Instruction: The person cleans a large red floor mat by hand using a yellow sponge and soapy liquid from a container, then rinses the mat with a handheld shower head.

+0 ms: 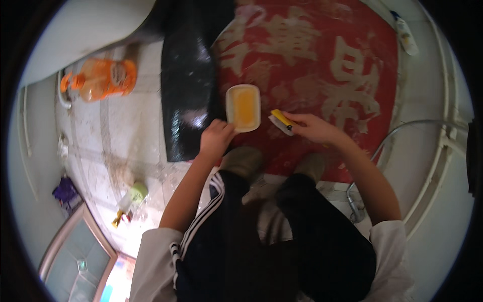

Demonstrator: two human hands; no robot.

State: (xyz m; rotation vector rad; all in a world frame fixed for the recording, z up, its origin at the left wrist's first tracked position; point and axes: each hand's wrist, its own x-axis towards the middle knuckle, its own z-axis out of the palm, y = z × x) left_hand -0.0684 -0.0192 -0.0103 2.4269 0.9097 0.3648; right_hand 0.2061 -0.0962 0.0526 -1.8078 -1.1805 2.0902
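Note:
A small white rectangular dish [259, 108] with rounded corners holds a yellow-orange liquid. It is over the boundary between a red mat [297, 93] and a wet black sheet [188, 95]. My left hand [217, 139] pinches the dish's near left corner with its fingertips. To the right of the dish, my right hand [317, 129] grips a scrub brush [282, 121] with a yellow back and pale bristles. The bristles face down and left, toward the dish, apart from it. Whether they touch the mat is hard to tell.
A large orange pump bottle [108, 79] lies on the tiled floor at far left. A white bottle [405, 34] is at far right, and a grey hose [385, 141] curves along the right wall. A green-capped container [136, 194] stands lower left near a door [83, 251].

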